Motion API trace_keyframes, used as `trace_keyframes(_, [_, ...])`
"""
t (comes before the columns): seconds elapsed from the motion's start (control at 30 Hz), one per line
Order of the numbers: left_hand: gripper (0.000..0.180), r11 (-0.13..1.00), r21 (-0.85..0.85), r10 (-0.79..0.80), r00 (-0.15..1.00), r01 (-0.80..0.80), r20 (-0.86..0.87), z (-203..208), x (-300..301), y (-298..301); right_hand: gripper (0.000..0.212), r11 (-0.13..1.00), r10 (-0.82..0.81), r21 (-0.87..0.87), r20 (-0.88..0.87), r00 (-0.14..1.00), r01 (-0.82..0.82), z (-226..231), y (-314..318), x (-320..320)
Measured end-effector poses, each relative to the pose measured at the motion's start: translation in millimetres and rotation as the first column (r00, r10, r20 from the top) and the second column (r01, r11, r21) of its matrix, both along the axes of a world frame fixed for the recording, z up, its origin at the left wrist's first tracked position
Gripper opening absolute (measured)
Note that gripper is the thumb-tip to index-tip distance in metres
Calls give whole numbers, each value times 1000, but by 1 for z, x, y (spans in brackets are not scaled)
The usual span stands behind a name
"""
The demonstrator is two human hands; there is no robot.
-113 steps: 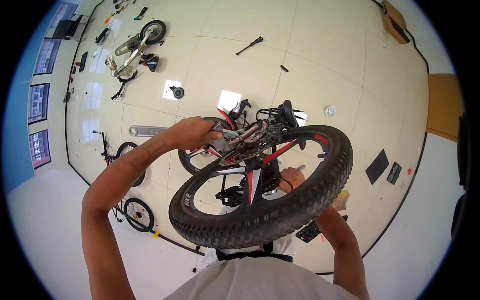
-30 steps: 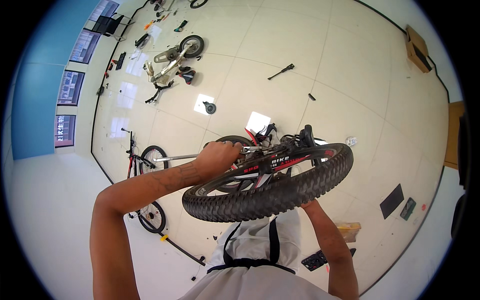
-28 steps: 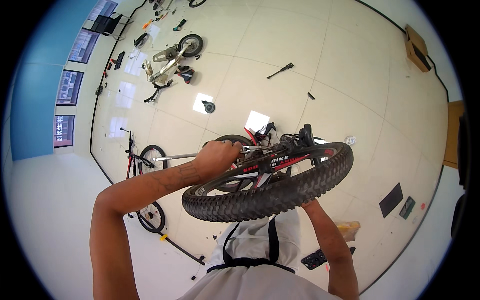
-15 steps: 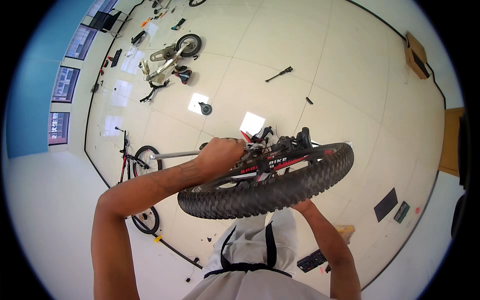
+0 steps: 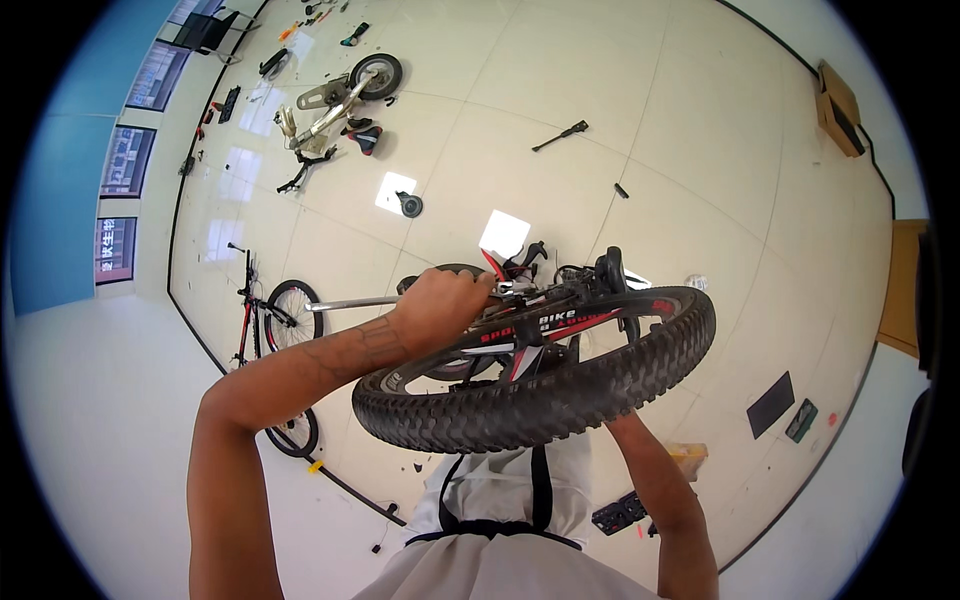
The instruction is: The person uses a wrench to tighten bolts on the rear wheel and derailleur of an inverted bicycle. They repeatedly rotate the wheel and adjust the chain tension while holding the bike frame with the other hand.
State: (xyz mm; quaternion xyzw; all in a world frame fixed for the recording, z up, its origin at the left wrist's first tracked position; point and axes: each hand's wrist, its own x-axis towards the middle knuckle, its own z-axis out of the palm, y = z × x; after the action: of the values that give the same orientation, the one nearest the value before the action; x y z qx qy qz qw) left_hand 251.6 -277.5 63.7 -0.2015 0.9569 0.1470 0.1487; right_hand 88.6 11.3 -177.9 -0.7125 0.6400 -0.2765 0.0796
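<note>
A bicycle with a black, red and white frame [image 5: 525, 358] is right in front of me. Its knobbly black tyre [image 5: 540, 420] faces me across the middle. My left hand [image 5: 447, 305] is closed at the far side of the wheel, on a long silver bar [image 5: 350, 303] that sticks out to the left. The bar's other end, near the bicycle's metal parts, is partly covered by my fist. My right hand [image 5: 622, 424] reaches up under the tyre's right part; only the wrist area shows and the fingers are hidden behind the tyre.
Another bicycle [image 5: 290, 310] is by the left wall. A partly dismantled scooter-like frame [image 5: 335, 115] lies far left, near a small wheel [image 5: 409, 204]. A black tool [image 5: 562, 135] lies on the far floor. At right are a dark panel [image 5: 770, 404], green case [image 5: 801, 420] and cardboard box [image 5: 838, 108].
The near tyre has come slightly lower and toward me, with its right end shifted a little right. My right fingers have slipped from sight behind it. My left hand stays closed.
</note>
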Motion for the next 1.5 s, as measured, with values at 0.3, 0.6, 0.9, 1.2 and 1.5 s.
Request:
trace_keyframes(0.3, [30,989,125,80,997,-81,12,-7,8,-12,55,998,19,55,44,999,-21,13,-9,-4])
trace_keyframes(0.6, [32,982,176,80,991,-60,-109,-44,32,-17,42,976,131,153,160,978,-156,76,-13,-18])
trace_keyframes(0.9, [32,992,122,49,980,-25,-194,-46,38,2,34,965,246,31,225,943,-259,81,-10,-20])
trace_keyframes(1.2, [19,996,15,-89,990,91,-112,-39,46,17,19,991,136,-19,196,971,-135,50,11,-5])
trace_keyframes(1.5, [23,997,66,-26,995,33,-96,-39,46,28,19,988,120,56,292,949,-142,46,22,-10])
